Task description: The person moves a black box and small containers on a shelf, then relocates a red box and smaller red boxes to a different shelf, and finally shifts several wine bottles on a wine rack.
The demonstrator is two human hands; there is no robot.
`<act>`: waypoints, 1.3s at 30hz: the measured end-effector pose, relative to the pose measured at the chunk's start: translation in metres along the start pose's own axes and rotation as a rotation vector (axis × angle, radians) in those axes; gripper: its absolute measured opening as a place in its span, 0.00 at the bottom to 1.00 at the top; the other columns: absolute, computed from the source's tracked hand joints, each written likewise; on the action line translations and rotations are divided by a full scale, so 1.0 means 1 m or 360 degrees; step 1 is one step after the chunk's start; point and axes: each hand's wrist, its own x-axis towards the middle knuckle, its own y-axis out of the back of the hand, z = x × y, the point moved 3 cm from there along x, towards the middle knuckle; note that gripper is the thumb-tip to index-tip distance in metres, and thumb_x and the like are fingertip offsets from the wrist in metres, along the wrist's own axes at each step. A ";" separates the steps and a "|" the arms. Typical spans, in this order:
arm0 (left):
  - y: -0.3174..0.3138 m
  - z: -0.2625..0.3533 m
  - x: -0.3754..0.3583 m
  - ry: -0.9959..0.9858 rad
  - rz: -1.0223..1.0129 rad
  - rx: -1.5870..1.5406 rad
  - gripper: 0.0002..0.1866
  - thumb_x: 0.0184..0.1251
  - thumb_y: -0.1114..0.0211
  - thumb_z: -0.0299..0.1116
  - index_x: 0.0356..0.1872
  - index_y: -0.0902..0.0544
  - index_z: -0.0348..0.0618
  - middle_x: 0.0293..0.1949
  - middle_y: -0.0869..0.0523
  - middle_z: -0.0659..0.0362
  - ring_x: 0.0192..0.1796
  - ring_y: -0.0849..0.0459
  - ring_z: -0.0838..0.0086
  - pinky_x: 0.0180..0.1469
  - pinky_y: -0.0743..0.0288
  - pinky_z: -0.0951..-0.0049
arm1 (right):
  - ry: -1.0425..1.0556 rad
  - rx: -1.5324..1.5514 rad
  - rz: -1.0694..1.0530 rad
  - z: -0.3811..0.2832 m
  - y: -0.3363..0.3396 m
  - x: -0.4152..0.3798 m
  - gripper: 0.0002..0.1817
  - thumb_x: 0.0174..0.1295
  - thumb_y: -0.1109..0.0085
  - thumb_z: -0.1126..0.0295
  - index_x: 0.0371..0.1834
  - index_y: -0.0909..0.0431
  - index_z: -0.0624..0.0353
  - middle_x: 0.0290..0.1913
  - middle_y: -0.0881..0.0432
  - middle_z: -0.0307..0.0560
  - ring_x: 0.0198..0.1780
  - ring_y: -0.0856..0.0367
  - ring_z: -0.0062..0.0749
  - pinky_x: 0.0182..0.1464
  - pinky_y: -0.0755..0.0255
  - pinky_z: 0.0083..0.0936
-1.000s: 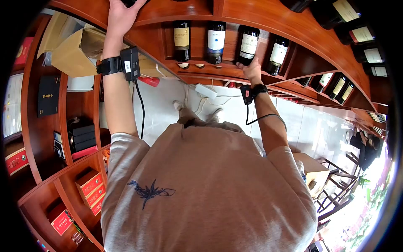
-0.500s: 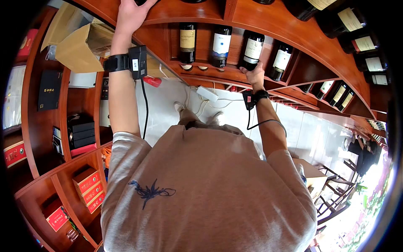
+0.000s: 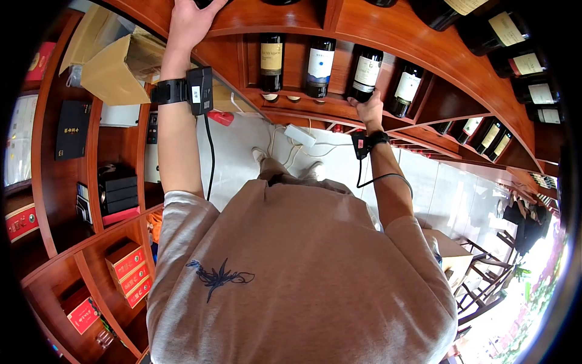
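- The right hand was clasped round the base of a wine bottle, third from the left in the shelf row on the far side.
- The left hand reached to the upper shelf; its fingers ran out of view at the top edge, so I could not tell whether they were grasping anything.
- The bottle was glass, probably heavy if full, smooth, slippery and breakable; the body by the label looked the surest hold, with support under the base.
- Neighbouring bottles stood just beside it.
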 end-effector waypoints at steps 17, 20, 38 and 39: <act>0.003 0.000 0.000 0.0035 0.0021 0.0112 0.39 0.69 0.25 0.25 0.75 0.39 0.36 0.67 0.22 0.51 0.69 0.22 0.65 0.71 0.27 0.64 | 0.0092 -0.0021 0.0069 0.010 0.000 0.001 0.44 0.51 0.12 0.57 0.62 0.30 0.72 0.53 0.11 0.67 0.55 0.09 0.52 0.57 0.16 0.38; 0.001 -0.003 0.000 -0.0027 0.0027 0.0079 0.40 0.69 0.25 0.25 0.76 0.39 0.36 0.67 0.22 0.52 0.68 0.22 0.65 0.71 0.26 0.64 | 0.0137 0.0020 0.0121 0.016 -0.004 0.000 0.45 0.50 0.12 0.57 0.63 0.31 0.71 0.53 0.12 0.68 0.54 0.09 0.52 0.57 0.16 0.39; 0.001 0.002 -0.001 -0.0053 0.0083 0.0223 0.41 0.67 0.22 0.31 0.75 0.37 0.34 0.67 0.21 0.49 0.69 0.22 0.63 0.72 0.29 0.63 | 0.0513 0.0353 0.0191 -0.082 -0.052 -0.026 0.37 0.55 0.18 0.65 0.64 0.29 0.68 0.59 0.24 0.64 0.61 0.22 0.60 0.64 0.25 0.44; 0.002 0.007 -0.002 -0.0048 0.0111 0.0426 0.41 0.67 0.22 0.32 0.75 0.38 0.34 0.67 0.20 0.48 0.69 0.22 0.63 0.72 0.28 0.63 | 0.0410 0.0286 0.0100 -0.077 -0.070 -0.021 0.43 0.53 0.16 0.63 0.68 0.33 0.68 0.61 0.27 0.66 0.63 0.24 0.63 0.65 0.26 0.45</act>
